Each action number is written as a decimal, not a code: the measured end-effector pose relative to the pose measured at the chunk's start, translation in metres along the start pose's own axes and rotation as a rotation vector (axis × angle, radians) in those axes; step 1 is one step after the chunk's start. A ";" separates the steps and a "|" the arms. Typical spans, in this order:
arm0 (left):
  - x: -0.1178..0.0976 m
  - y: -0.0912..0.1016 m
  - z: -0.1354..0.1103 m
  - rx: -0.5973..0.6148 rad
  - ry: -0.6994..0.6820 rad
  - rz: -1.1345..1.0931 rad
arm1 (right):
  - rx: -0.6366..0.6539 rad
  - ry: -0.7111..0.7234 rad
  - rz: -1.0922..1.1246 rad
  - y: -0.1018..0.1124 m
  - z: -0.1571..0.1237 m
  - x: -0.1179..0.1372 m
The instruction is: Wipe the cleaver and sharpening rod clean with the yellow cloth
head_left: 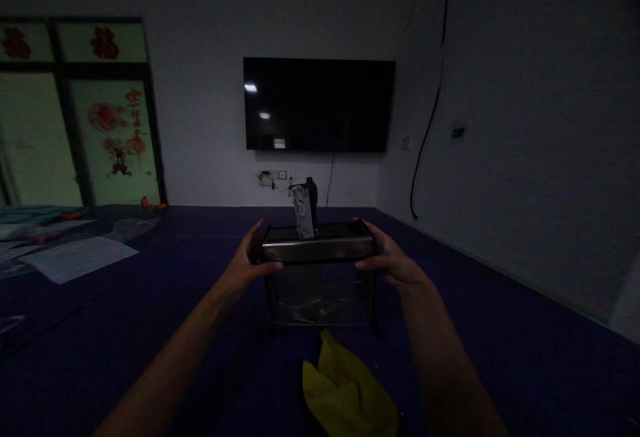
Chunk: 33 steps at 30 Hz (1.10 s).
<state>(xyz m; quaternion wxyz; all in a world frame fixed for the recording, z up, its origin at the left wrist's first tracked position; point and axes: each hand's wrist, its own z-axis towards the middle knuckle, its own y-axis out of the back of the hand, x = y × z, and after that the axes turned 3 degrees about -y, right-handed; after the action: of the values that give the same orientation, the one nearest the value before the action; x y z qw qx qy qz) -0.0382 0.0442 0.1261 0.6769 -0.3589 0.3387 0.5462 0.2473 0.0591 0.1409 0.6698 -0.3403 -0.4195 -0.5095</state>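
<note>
A box-shaped, see-through container (320,294) with a shiny dark top rim (320,249) stands upright in front of me. It looks like a small tank, but the dim light leaves its kind unsure. My left hand (250,260) grips the left end of the rim, thumb along the front and fingers behind. At the opposite end, my right hand (387,257) holds the rim the same way. From the top rises a pale, rough-faced block (303,212) with a black curved part (313,196) behind it. Some crumpled clear material shows low inside.
A yellow cloth (347,387) lies on the dark blue floor (225,370) just before the container. White sheets (83,257) and plastic lie at left. A television (320,105) hangs on the far wall; a black cable (425,137) runs down the right wall.
</note>
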 end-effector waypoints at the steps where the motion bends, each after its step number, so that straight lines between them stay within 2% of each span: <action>1: 0.004 -0.001 0.001 0.005 -0.017 -0.015 | -0.017 -0.006 0.020 -0.001 -0.001 0.004; 5: 0.015 -0.005 0.003 0.021 -0.004 -0.062 | -0.116 0.031 0.069 0.002 -0.008 0.016; 8: 0.017 -0.002 0.005 -0.084 0.047 -0.139 | -0.206 0.085 0.045 0.014 -0.014 0.021; 11: 0.019 0.003 0.007 -0.155 0.103 -0.193 | -0.341 0.127 0.019 0.034 -0.021 0.021; 15: 0.020 0.004 0.008 -0.181 0.175 -0.159 | -0.554 0.194 -0.005 0.066 -0.031 0.020; 21: 0.021 -0.003 0.004 -0.149 0.227 -0.088 | -0.842 0.302 0.024 0.114 -0.047 0.012; 26: 0.027 -0.004 0.002 -0.104 0.244 -0.138 | -1.074 0.322 0.029 0.139 -0.055 -0.005; 29: 0.028 -0.005 0.000 -0.074 0.262 -0.171 | -1.139 0.318 -0.031 0.145 -0.056 -0.013; 33: 0.027 -0.010 -0.003 -0.083 0.309 -0.106 | -1.137 0.345 -0.097 0.152 -0.055 -0.022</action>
<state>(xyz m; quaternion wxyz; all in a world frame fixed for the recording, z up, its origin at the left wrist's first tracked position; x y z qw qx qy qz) -0.0241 0.0532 0.1027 0.6291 -0.4838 0.3963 0.4616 0.4030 0.0570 0.0938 0.4168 -0.5384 0.0189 -0.7322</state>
